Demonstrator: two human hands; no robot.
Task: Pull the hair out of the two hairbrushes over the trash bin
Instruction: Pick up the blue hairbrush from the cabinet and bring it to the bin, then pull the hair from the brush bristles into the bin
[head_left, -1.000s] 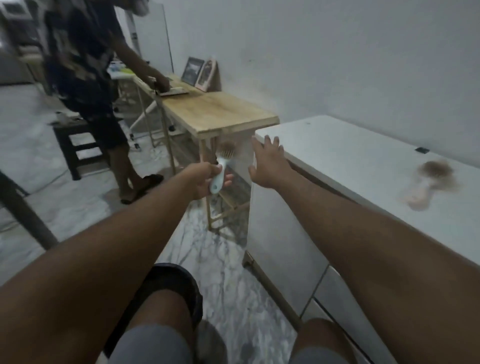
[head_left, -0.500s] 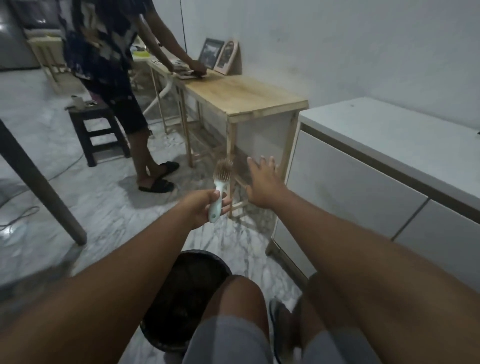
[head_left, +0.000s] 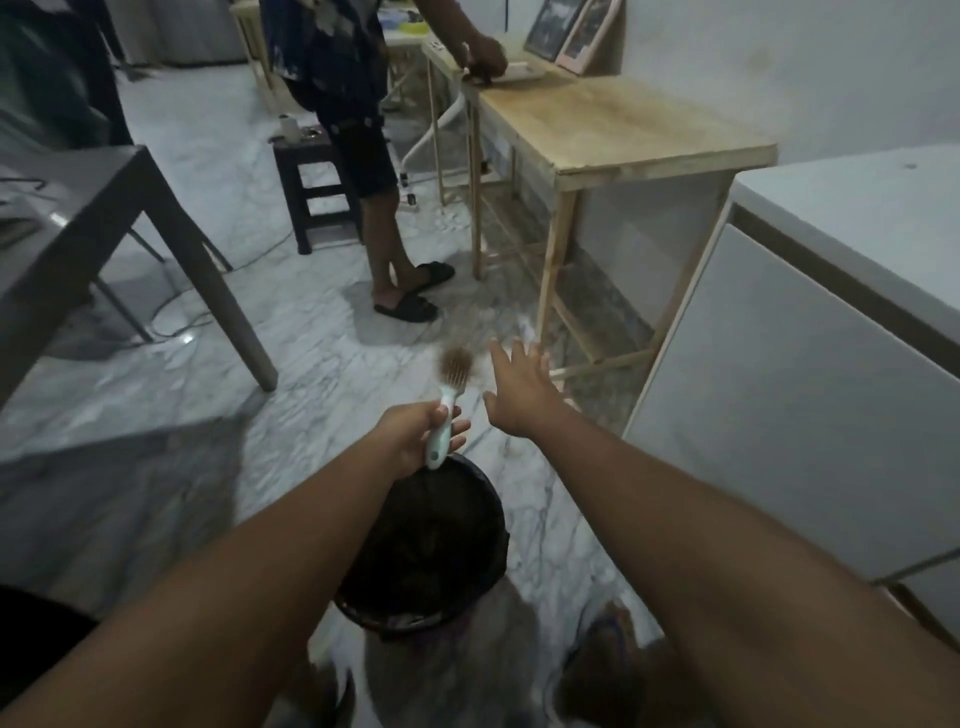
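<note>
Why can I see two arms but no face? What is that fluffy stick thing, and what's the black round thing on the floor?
The camera sits on a person's head and looks down, so you see their own arms reaching out, like when you look at yours. The left hand grips a hairbrush by its pale handle. The fluffy part is brown hair stuck in the bristles. The right hand is open and empty, right beside the brush head. The black round thing is a trash bin on the marble floor, below the hands, with the brush head out past its far rim. Further back, another person stands at a wooden table.
</note>
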